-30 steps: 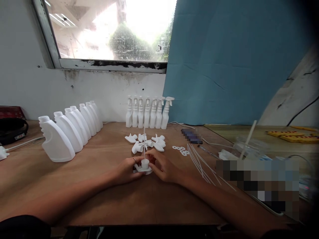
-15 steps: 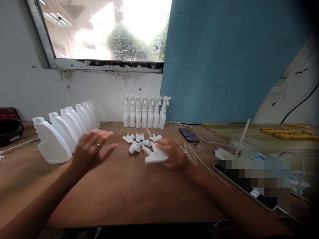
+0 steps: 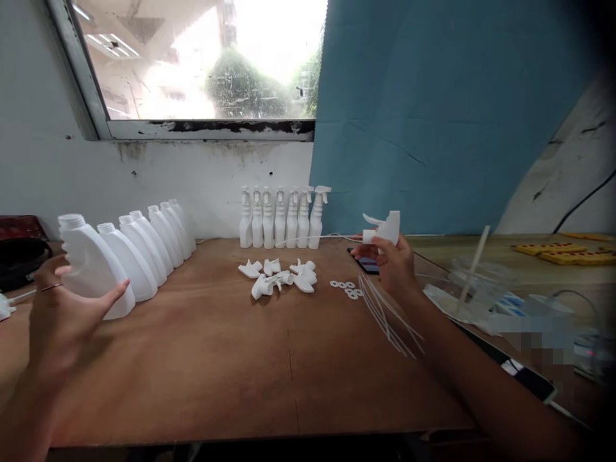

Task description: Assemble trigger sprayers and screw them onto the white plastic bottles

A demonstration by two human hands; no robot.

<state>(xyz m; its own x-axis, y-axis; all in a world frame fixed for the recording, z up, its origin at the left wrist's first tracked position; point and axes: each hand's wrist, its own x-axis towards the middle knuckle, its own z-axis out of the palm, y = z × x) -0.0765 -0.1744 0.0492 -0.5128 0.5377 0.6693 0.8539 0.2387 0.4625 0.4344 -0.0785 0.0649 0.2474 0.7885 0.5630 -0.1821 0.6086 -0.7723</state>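
My left hand (image 3: 72, 308) is wrapped round the nearest empty white bottle (image 3: 94, 263) at the left, thumb across its lower front. In my right hand (image 3: 397, 263) is a white spray head (image 3: 385, 228), held up at the right with a thin tube (image 3: 317, 237) reaching out leftward from it. Several loose spray heads (image 3: 262, 287) lie in a heap at mid-table. White rings (image 3: 353, 293) and thin loose tubes (image 3: 385, 321) lie right of the heap. More open-necked bottles (image 3: 137, 256) stand in a row beyond my left hand.
Several bottles with spray heads (image 3: 280, 221) line the wall at the back. A dark phone (image 3: 368, 264) lies behind my right hand. At the right are a plastic cup with a straw (image 3: 474, 273), another phone, cables and yellow pieces (image 3: 577, 256).
My left hand has moved left and closed round the nearest bottle, which is slightly raised. My right hand has carried the spray head up and right, away from the heap.
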